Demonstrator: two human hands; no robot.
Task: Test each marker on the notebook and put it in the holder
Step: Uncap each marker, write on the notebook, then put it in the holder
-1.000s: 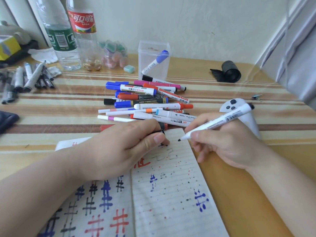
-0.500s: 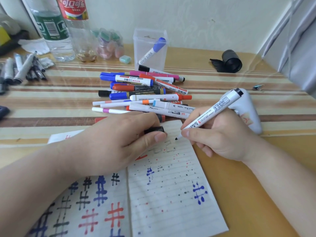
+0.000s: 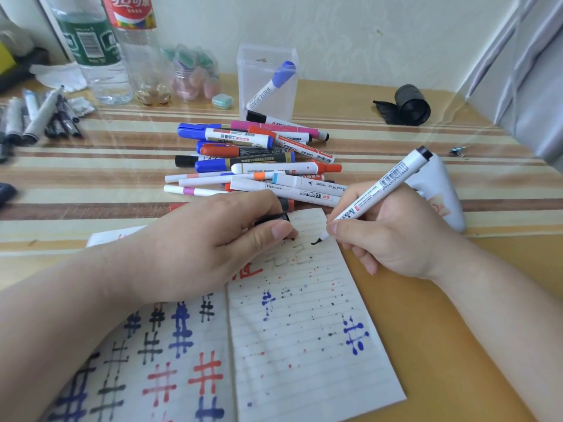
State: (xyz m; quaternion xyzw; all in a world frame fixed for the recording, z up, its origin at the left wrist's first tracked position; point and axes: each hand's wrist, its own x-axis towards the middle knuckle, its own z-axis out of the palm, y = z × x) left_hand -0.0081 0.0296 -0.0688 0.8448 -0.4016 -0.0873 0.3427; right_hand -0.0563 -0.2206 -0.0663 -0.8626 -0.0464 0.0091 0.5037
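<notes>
Our right hand (image 3: 393, 236) pinches the white-barrelled black marker (image 3: 377, 193) in curled fingers (image 3: 338, 229); its tip has dropped onto the lined paper notebook (image 3: 304, 345), starting a black stroke (image 3: 315, 242). Our left hand (image 3: 207, 239) grips its black cap (image 3: 272, 219). We judge it works.

Green-labelled bottle (image 3: 91, 53) and red-labelled bottle (image 3: 135, 28): cut off by the top edge. Notebook (image 3: 304, 345): cropped at the bottom, left page partly covered by the left hand (image 3: 207, 245). Black cap (image 3: 272, 217): mostly hidden within that hand's grip. Grey markers (image 3: 39, 117): blurred, cropped at left. White object (image 3: 441, 193): partly concealed behind the right hand (image 3: 393, 236) and white marker (image 3: 387, 184).
</notes>
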